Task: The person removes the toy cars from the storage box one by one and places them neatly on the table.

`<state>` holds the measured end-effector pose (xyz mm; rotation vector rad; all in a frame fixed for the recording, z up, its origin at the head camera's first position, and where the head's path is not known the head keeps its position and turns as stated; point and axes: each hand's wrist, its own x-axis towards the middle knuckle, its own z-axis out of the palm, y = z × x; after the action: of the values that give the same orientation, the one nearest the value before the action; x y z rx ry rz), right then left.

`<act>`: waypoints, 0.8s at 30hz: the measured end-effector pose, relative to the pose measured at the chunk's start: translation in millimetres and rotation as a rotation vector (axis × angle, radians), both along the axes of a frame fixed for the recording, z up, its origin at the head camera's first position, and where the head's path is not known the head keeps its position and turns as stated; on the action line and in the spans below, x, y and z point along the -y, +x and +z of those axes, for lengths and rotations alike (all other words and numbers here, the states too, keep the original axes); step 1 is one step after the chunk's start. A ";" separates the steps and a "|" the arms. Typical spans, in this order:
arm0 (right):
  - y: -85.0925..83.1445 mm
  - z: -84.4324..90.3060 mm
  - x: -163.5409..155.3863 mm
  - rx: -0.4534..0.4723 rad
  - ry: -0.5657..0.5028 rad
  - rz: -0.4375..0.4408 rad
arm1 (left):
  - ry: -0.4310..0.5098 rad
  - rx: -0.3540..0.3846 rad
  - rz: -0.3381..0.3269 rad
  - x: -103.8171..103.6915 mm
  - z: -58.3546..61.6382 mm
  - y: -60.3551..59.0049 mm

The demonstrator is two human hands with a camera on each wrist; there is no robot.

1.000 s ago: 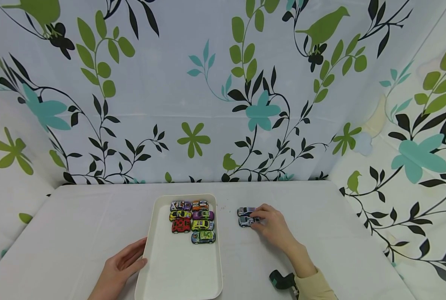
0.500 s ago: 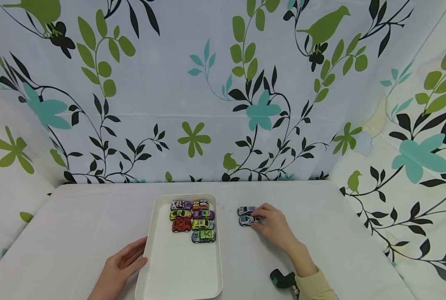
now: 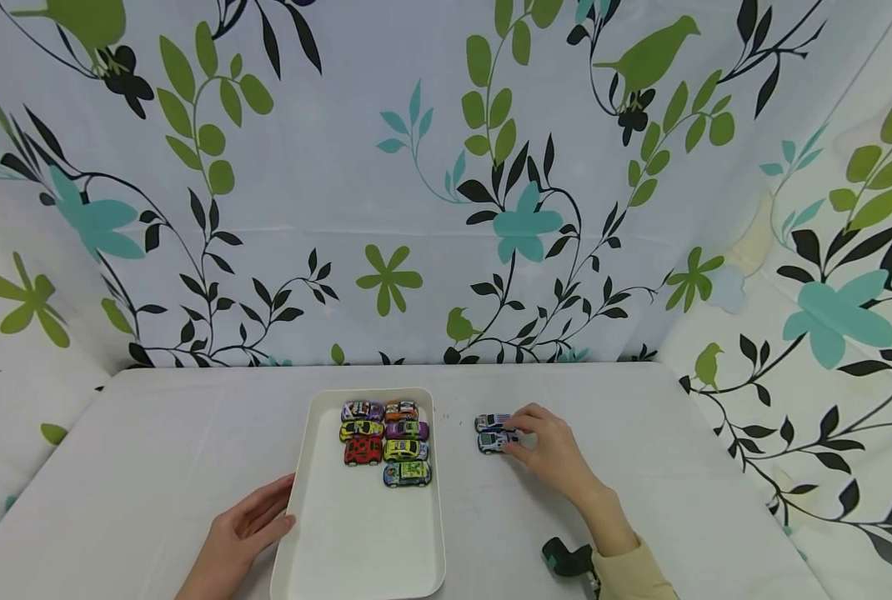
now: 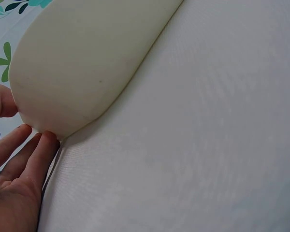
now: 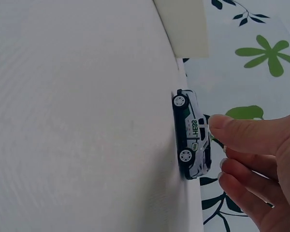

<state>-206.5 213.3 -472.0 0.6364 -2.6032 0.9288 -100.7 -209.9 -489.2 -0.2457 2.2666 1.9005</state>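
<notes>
A white tray (image 3: 363, 533) lies on the table with several small toy cars (image 3: 386, 442) packed at its far end. To its right stand two white toy cars, the far one (image 3: 493, 421) and the near one (image 3: 493, 442). My right hand (image 3: 517, 437) pinches the near car. In the right wrist view that car (image 5: 191, 140) has green lettering, and my right hand (image 5: 216, 145) has its thumb on the car's top and its fingers curled below. My left hand (image 3: 275, 507) rests with straight fingers against the tray's left edge (image 4: 77, 72); the left hand (image 4: 19, 133) touches the tray's corner.
The white table (image 3: 153, 442) is walled at the back and both sides by cloth printed with leaves and birds (image 3: 446, 208). A dark wrist camera mount (image 3: 566, 558) sits by my right sleeve (image 3: 629, 575).
</notes>
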 end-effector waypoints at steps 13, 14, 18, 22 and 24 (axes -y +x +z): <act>14.7 27.1 22.5 -0.006 -0.020 0.134 | 0.010 0.011 0.004 1.1 -1.2 0.3; 16.1 28.8 25.1 0.004 -0.024 0.142 | 0.009 0.008 0.001 1.2 -1.1 0.3; 20.8 34.1 36.4 0.042 -0.032 0.165 | 0.012 -0.002 -0.005 1.2 0.1 0.0; 23.6 36.7 48.6 0.077 -0.037 0.191 | 0.014 -0.005 -0.004 0.8 0.9 0.2; 24.2 36.5 54.4 0.083 -0.027 0.202 | 0.012 -0.003 -0.002 0.7 1.1 0.5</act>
<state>-182.3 158.9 -435.5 0.8850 -2.6294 1.0700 -100.2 -210.5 -488.1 -0.2384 2.2556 1.9146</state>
